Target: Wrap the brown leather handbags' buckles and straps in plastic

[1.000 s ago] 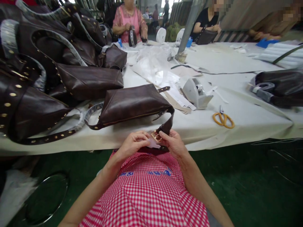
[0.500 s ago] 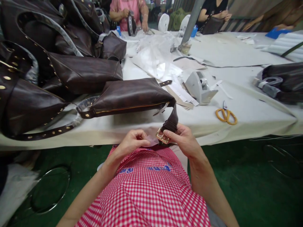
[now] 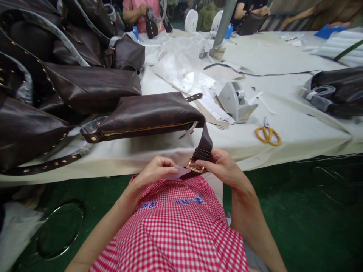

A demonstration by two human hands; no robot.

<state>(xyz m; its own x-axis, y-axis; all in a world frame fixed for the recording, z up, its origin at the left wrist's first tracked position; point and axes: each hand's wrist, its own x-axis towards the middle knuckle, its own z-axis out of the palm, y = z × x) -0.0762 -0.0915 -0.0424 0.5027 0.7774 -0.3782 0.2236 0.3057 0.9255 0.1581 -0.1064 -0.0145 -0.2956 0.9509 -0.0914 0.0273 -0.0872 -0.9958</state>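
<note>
A dark brown leather bag [image 3: 153, 113] lies on its side at the table's front edge, its zipper facing me. From its right end a strap [image 3: 205, 140] hangs down to a gold buckle [image 3: 195, 166]. My right hand [image 3: 227, 166] is closed on the strap end at the buckle, thumb resting on the metal. Pinched between the fingers of my left hand [image 3: 161, 169] is a small translucent sheet [image 3: 183, 172], whose free end reaches the buckle's left side. A short tab with holes [image 3: 194, 97] sticks out at the bag's far right corner.
More brown bags [image 3: 93, 87] with studded straps are heaped on the left. Yellow-handled scissors [image 3: 268, 136] and a grey tape dispenser [image 3: 236, 102] lie to the right, near plastic film [image 3: 181, 56]. Another bag [image 3: 338, 90] lies far right. Co-workers [image 3: 136, 15] handle bags across the table.
The view has shifted slightly. The translucent sheet now sits closer against the buckle, and the buckle has tilted a little flatter. Both hands keep their grips.
</note>
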